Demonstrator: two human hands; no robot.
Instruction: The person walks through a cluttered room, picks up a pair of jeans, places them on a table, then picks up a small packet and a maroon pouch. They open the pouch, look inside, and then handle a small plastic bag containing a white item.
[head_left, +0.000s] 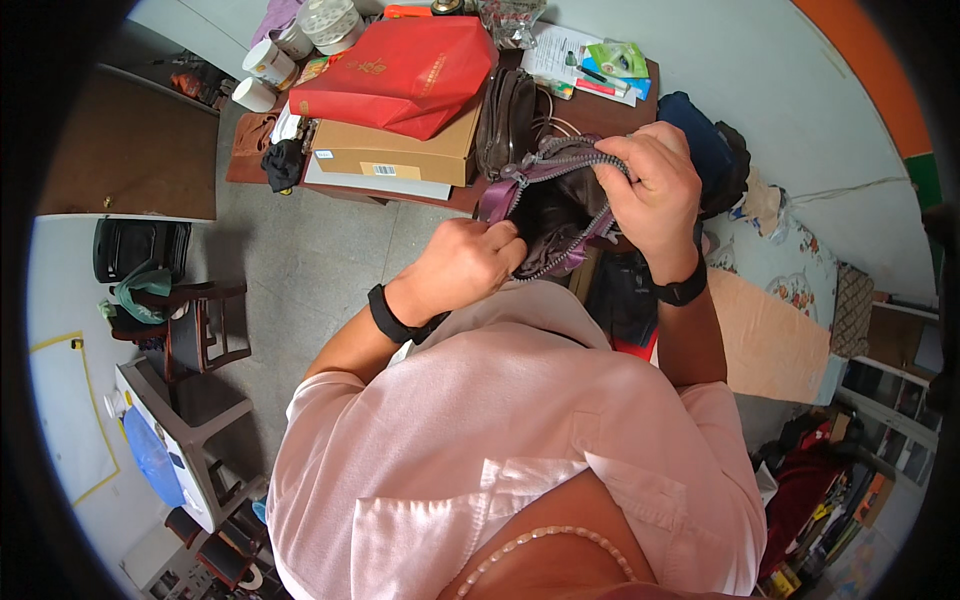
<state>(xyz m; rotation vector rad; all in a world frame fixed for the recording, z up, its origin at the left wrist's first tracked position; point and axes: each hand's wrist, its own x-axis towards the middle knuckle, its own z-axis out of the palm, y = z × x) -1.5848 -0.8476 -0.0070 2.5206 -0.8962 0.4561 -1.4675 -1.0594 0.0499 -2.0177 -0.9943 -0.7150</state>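
Observation:
Both my hands hold a purple zippered bag (574, 253) with its mouth spread wide and its dark lining showing. My left hand (474, 264) has its fingers closed on the near left edge of the opening. My right hand (651, 186) pinches the zipper edge at the upper right between thumb and fingers. What lies deep inside the bag is too dark to tell. A dark brown leather bag (504, 124) stands on the table just behind the purple one.
On the brown wooden table (637, 112) a red gift bag (397, 71) lies on a cardboard box (397, 154). White containers (268, 64) stand at the far left, papers (559, 54) at the right. A bed with a floral sheet (795, 262) is at my right; a wooden chair (187, 330) stands at left.

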